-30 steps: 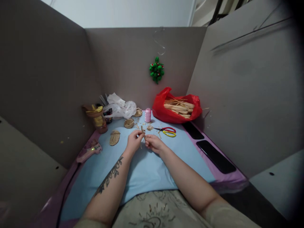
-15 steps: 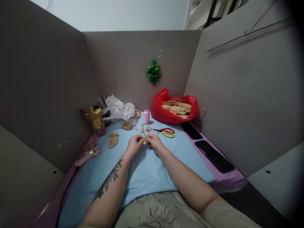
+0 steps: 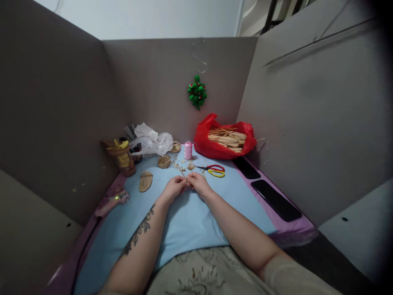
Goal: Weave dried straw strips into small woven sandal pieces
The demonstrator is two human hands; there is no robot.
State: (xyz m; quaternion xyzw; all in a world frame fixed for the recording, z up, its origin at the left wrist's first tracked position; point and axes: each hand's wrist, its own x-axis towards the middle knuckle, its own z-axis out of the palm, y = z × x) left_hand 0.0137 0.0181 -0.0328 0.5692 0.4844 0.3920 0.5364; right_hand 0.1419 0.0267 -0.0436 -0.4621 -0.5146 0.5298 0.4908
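Observation:
My left hand (image 3: 174,187) and my right hand (image 3: 198,183) meet over the blue cloth (image 3: 196,221), fingertips close together. Both are closed in a pinch on a thin tan straw-like strip (image 3: 182,172), whose free end points away from me. The part between the fingers is mostly hidden. Just beyond lie small tan scraps (image 3: 190,166). Scissors (image 3: 216,170) with one red and one yellow handle rest to the right of them. Left of my hands are a flat woven slipper-shaped piece (image 3: 145,181) and a small round woven basket (image 3: 164,161).
A red plastic bag (image 3: 202,141) full of dried strips stands at the back right, near a pink thread spool (image 3: 188,150). Two dark phones lie along the right edge, the nearer one (image 3: 276,200) larger. A pink glue gun (image 3: 112,203) and a brown cup (image 3: 123,159) are left. Grey panels surround the table.
The strip's free end has tilted to the left, and my fingers have drawn slightly closer together. The whole view has shifted a little. Objects on the table stay put.

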